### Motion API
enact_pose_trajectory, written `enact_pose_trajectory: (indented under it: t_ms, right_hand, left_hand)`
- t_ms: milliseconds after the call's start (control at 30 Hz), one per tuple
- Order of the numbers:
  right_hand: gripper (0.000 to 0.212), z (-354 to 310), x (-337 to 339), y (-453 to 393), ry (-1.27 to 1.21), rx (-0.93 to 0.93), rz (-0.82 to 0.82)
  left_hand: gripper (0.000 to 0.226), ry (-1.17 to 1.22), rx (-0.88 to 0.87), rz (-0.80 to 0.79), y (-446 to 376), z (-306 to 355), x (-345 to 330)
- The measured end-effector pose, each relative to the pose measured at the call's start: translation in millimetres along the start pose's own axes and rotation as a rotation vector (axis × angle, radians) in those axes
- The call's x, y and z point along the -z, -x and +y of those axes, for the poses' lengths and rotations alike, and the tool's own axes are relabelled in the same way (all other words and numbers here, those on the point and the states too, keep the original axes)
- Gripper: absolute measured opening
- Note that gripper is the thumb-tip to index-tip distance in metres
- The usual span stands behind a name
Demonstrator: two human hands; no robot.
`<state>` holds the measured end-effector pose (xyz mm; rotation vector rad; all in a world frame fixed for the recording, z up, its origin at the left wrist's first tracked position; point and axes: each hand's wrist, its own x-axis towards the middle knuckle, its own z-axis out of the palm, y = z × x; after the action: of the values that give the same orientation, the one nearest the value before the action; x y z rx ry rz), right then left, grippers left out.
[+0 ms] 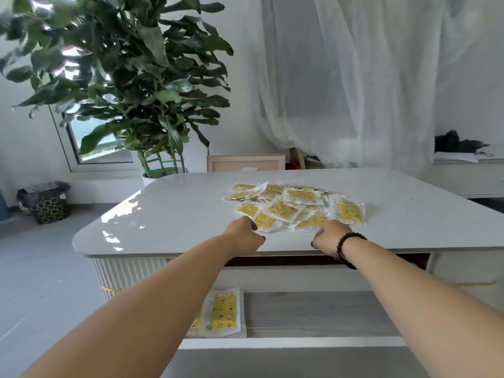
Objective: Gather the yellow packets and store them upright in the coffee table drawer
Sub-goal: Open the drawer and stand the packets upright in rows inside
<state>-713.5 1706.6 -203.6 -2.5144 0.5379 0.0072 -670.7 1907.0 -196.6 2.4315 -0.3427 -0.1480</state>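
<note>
A loose pile of several yellow packets (294,204) in clear white-edged wrappers lies on the white coffee table (174,214). My left hand (245,234) rests at the pile's near left edge, fingers loosely curled beside one packet, holding nothing I can see. At the pile's near right edge is my right hand (330,237), a dark bead bracelet on its wrist, fingers curled down onto the tabletop, also holding nothing I can see. Below, the drawer (313,313) is pulled open. A few yellow packets (225,312) lean at its left end.
A tall leafy potted plant (131,85) stands behind the table's left corner. On the floor at far left sits a patterned waste bin (50,208). Sheer white curtains (341,77) hang behind, with a low white bench (469,175) at the right.
</note>
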Motion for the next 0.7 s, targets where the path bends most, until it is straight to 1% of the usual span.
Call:
enact_pose_trajectory:
  t_ms: [67, 100, 167, 200, 233, 267, 333, 367, 400, 433, 500, 533, 633, 700]
  right_hand:
    - [0.026, 17, 3, -7, -0.064, -0.071, 0.042]
    - [0.021, 25, 4, -10, -0.101, -0.103, 0.065]
    - [0.004, 34, 6, -16, -0.161, -0.170, 0.121]
    - [0.013, 38, 7, -24, -0.193, -0.194, 0.147]
    - [0.023, 39, 6, -30, -0.218, -0.205, 0.166]
    - [0.028, 41, 5, -40, -0.241, -0.211, 0.191]
    - [0.032, 40, 0, -55, -0.266, -0.231, 0.252]
    - [0.029, 39, -3, -60, -0.264, -0.243, 0.281]
    - [0.020, 37, -6, -65, -0.252, -0.267, 0.304]
    - [0.022, 35, -7, -70, -0.240, -0.292, 0.330]
    - [0.047, 31, -8, -80, -0.186, -0.332, 0.344]
    - [0.052, 28, -9, -84, -0.149, -0.337, 0.348]
    - [0.055, 19, -17, -99, -0.080, -0.360, 0.375]
    - [0.057, 14, -26, -105, -0.038, -0.373, 0.432]
  left_hand:
    - [0.048, 0.026, 0.047, -0.033, -8, 10, -3]
    - [0.044, 0.046, 0.060, -0.029, -12, 13, -4]
    - [0.030, 0.060, 0.075, -0.002, -20, 16, -8]
    - [0.030, 0.049, 0.073, 0.012, -26, 16, -12]
    - [0.036, 0.033, 0.068, 0.023, -33, 14, -15]
    - [0.044, 0.016, 0.068, 0.034, -40, 12, -19]
    - [0.049, 0.006, 0.078, 0.067, -54, 7, -27]
    - [0.049, 0.009, 0.090, 0.088, -60, 3, -31]
    - [0.048, 0.012, 0.105, 0.119, -67, -1, -35]
    - [0.049, 0.015, 0.127, 0.156, -74, -6, -40]
    - [0.054, 0.011, 0.162, 0.238, -86, -13, -48]
    - [0.059, -0.003, 0.160, 0.273, -91, -16, -52]
    - [0.077, -0.077, 0.139, 0.328, -103, -18, -60]
    - [0.089, -0.056, 0.148, 0.352, -107, -18, -60]
